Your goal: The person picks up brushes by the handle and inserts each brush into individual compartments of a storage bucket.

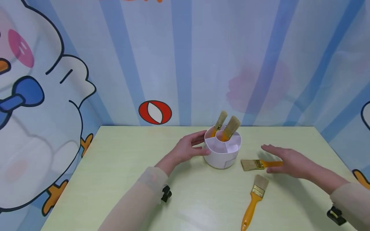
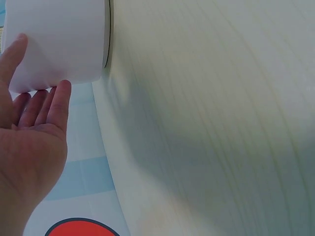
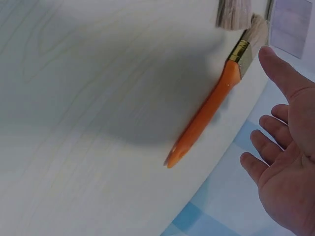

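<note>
A white round holder [image 1: 221, 157] with divided compartments stands near the back of the table. My left hand [image 1: 186, 148] holds its left side, thumb on the front and fingers behind; the left wrist view shows the thumb and fingertips against the white wall [image 2: 59, 44]. Two paintbrushes, a wider one [image 1: 231, 126] and a narrower one [image 1: 220, 121], lean in it, bristles up. To the right, my right hand [image 1: 293, 162] hovers over the handle of a lying paintbrush [image 1: 252, 165], fingers extended and holding nothing. That orange handle [image 3: 202, 120] shows whole in the right wrist view.
Another paintbrush [image 1: 254, 202] lies closer to the front, bristles pointing away from me. The pale wooden table [image 1: 115, 179] ends at a blue striped backdrop [image 1: 182, 64] with printed cartoon figures, just behind the holder.
</note>
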`<state>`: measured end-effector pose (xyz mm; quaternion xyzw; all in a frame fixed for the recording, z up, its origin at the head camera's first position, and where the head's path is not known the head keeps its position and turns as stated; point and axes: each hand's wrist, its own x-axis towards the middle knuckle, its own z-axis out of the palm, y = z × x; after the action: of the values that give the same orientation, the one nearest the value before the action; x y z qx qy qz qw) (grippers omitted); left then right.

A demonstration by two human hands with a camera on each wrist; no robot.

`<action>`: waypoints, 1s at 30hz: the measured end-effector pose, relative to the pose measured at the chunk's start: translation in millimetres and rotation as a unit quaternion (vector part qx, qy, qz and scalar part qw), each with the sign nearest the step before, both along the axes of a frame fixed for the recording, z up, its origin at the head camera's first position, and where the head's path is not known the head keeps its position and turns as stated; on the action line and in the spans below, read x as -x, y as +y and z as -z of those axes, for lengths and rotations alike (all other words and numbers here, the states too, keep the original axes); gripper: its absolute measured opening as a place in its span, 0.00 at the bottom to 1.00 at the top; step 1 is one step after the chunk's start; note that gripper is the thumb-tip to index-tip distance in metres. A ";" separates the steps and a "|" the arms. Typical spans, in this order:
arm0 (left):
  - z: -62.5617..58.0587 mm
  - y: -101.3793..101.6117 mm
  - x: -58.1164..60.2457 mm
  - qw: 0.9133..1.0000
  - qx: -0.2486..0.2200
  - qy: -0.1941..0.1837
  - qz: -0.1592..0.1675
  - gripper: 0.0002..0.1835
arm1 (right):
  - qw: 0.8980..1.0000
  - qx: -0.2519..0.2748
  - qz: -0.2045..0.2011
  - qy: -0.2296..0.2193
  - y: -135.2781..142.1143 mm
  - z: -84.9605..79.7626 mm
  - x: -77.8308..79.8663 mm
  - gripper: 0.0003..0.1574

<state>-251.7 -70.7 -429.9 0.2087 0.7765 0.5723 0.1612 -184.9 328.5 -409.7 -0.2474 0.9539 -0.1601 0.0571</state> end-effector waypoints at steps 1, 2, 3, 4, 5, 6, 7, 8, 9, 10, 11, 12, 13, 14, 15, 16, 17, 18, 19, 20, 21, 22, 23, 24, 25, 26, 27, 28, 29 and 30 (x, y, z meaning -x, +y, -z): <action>0.4 -0.1 0.2 1.000 0.000 0.001 0.000 0.44 | 1.000 -0.001 -0.002 0.002 0.4 2.2 0.4 0.55; 1.1 -0.1 0.6 1.000 0.000 0.001 0.000 0.44 | 1.000 -0.003 -0.004 0.003 0.7 4.3 0.9 0.54; 1.6 -0.2 0.8 1.000 0.000 0.001 0.000 0.44 | 1.000 -0.003 -0.006 0.004 1.0 6.1 1.1 0.53; 1.9 -0.2 1.0 1.000 0.001 0.001 0.000 0.44 | 1.000 -0.004 -0.007 0.006 1.6 8.2 1.4 0.52; 2.2 -0.2 1.4 1.000 0.002 0.001 -0.001 0.44 | 1.000 -0.005 -0.009 0.008 2.1 10.2 1.5 0.51; 2.4 0.0 1.6 1.000 0.003 0.001 -0.001 0.44 | 1.000 -0.007 -0.010 0.010 2.7 12.3 1.6 0.50; 2.4 0.1 1.5 1.000 0.005 0.001 -0.001 0.44 | 1.000 -0.010 -0.012 0.013 3.1 14.4 1.7 0.48; 2.4 0.2 1.7 1.000 0.006 0.001 -0.001 0.44 | 1.000 -0.012 -0.015 0.016 3.8 16.7 1.9 0.47; 2.2 0.4 1.8 1.000 0.007 0.002 -0.001 0.44 | 1.000 -0.012 -0.018 0.019 4.2 18.9 1.9 0.46; 2.1 0.6 2.0 1.000 0.008 0.003 -0.002 0.44 | 0.999 -0.012 -0.020 0.022 4.4 20.9 2.1 0.44; 2.0 0.8 2.1 1.000 0.008 0.003 -0.001 0.44 | 0.999 -0.012 -0.024 0.027 4.5 22.8 2.1 0.43; 1.9 0.8 2.2 1.000 0.008 0.002 -0.002 0.44 | 0.999 -0.014 -0.027 0.033 4.8 24.8 2.3 0.41; 1.7 0.7 2.3 1.000 0.007 0.002 -0.002 0.44 | 0.999 -0.015 -0.031 0.040 4.9 26.6 2.4 0.40; 1.8 0.7 2.4 1.000 0.007 0.002 -0.002 0.44 | 0.998 -0.016 -0.034 0.046 5.0 28.1 2.4 0.38; 1.8 0.6 2.4 1.000 0.007 0.002 -0.002 0.44 | 0.998 -0.016 -0.035 0.051 4.8 29.2 2.4 0.37; 1.8 0.4 2.6 1.000 0.006 0.001 -0.002 0.44 | 0.998 -0.018 -0.036 0.057 4.8 30.4 2.4 0.36; 1.6 0.2 2.5 1.000 0.006 0.001 -0.002 0.43 | 0.997 -0.020 -0.038 0.061 4.7 31.5 2.3 0.35; 1.5 0.0 2.5 1.000 0.004 0.000 0.000 0.43 | 0.997 -0.022 -0.038 0.062 4.9 32.5 2.2 0.34; 1.4 -0.2 2.4 1.000 0.002 -0.001 0.001 0.43 | 0.997 -0.023 -0.038 0.063 4.9 33.2 2.0 0.33; 1.2 -0.3 2.3 1.000 0.000 -0.002 0.002 0.43 | 0.997 -0.023 -0.038 0.062 4.8 33.8 1.9 0.33; 1.0 -0.4 2.2 1.000 -0.003 -0.004 0.003 0.43 | 0.997 -0.023 -0.037 0.062 4.6 34.4 1.8 0.33; 0.9 -0.4 2.1 1.000 -0.005 -0.005 0.005 0.43 | 0.997 -0.024 -0.036 0.062 4.6 34.9 1.5 0.32; 0.6 -0.5 1.9 1.000 -0.006 -0.007 0.006 0.43 | 0.997 -0.023 -0.035 0.063 4.4 35.3 1.1 0.32; 0.6 -0.5 1.8 1.000 -0.009 -0.008 0.007 0.43 | 0.997 -0.022 -0.034 0.064 4.4 35.7 0.9 0.32; 0.6 -0.5 1.7 1.000 -0.009 -0.008 0.007 0.44 | 0.997 -0.021 -0.032 0.067 4.1 36.1 0.7 0.31; 0.7 -0.4 1.7 1.000 -0.008 -0.008 0.007 0.44 | 0.997 -0.019 -0.031 0.071 4.0 36.6 0.6 0.31; 1.2 -0.5 1.9 1.000 -0.008 -0.008 0.007 0.43 | 0.997 -0.018 -0.029 0.074 3.8 37.3 0.5 0.30; 1.5 -0.4 2.1 1.000 -0.007 -0.007 0.006 0.43 | 0.997 -0.016 -0.027 0.077 3.6 38.0 0.4 0.29; 1.6 -0.4 2.1 1.000 -0.007 -0.007 0.006 0.43 | 0.996 -0.016 -0.024 0.081 3.2 38.9 0.4 0.28; 2.0 -0.4 2.3 1.000 -0.007 -0.007 0.005 0.43 | 0.996 -0.015 -0.021 0.084 3.0 40.0 0.7 0.27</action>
<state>-254.0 -71.1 -431.9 0.2094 0.7701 0.5787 0.1679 -185.6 331.5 -449.6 -0.2789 0.9523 -0.1227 -0.0164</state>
